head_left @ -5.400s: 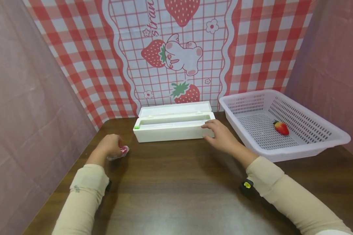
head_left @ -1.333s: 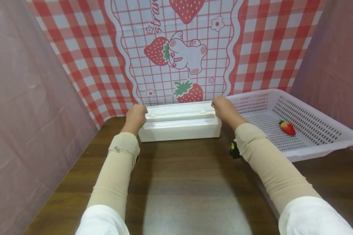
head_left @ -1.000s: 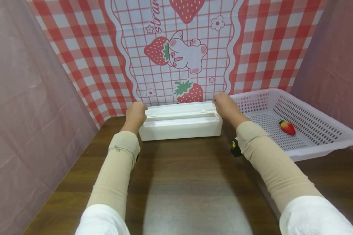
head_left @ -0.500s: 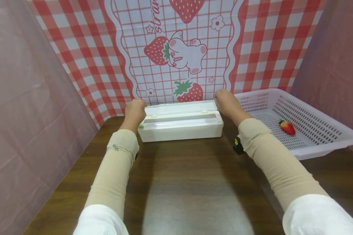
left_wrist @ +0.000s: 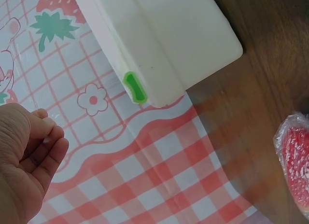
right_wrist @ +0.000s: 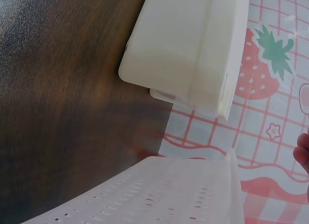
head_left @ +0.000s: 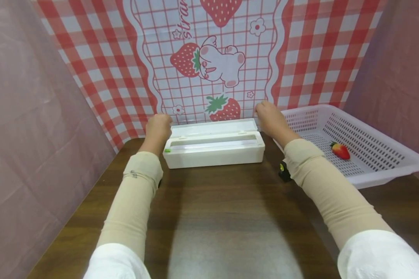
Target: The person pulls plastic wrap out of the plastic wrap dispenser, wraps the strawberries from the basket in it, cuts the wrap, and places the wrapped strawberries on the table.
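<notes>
Left of centre, the left hand [head_left: 158,128] pinches what seems clear film [left_wrist: 58,110], hardly visible. At mid-frame stands the white box [head_left: 214,156], lid [head_left: 213,127] raised. Right of it, the right hand [head_left: 270,119], fingers curled, seems to pinch film also. Uneven pulling could wrinkle or tear it.

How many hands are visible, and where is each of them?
2. The left hand is near the left end of the white box; the right hand is near its right end, by the basket.
</notes>
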Demonstrator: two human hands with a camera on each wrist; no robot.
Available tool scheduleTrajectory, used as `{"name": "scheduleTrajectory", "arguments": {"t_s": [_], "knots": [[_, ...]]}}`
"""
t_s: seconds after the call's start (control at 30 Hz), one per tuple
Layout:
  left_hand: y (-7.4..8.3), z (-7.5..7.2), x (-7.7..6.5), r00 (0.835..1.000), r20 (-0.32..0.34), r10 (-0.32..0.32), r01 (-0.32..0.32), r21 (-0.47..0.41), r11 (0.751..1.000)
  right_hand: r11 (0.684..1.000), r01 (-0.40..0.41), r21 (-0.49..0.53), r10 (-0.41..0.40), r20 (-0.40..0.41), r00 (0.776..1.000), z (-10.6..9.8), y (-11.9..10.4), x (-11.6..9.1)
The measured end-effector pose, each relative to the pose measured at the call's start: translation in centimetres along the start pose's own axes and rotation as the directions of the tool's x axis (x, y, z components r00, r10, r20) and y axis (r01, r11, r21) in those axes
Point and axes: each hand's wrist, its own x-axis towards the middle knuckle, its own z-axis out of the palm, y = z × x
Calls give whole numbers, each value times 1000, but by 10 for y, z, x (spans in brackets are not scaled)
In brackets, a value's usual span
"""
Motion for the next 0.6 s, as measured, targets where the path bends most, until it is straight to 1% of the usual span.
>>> {"name": "scheduleTrajectory", "arguments": {"t_s": [0.1,0.33,0.4,0.5,0.6], "knots": [[1,-3,1,1000,12,-2,2,12,1000,1000,3,-16,-3,-14,1000,-2,-1,0],[2,-10,3,1000,30,-7,7,18,1000,1000,-6,-22,6,-7,1000,-8,-3,1],[3,-12,4,999,34,-5,5,23,1000,1000,-1,-23,0,-20,1000,-10,-3,1],[5,-14,4,1000,27,0,-1,28,1000,999,11,-30,-12,-51,999,-12,-3,2],[6,-16,5,1000,-4,2,-2,19,1000,999,8,-33,-10,-75,997,-13,-3,3]]}}
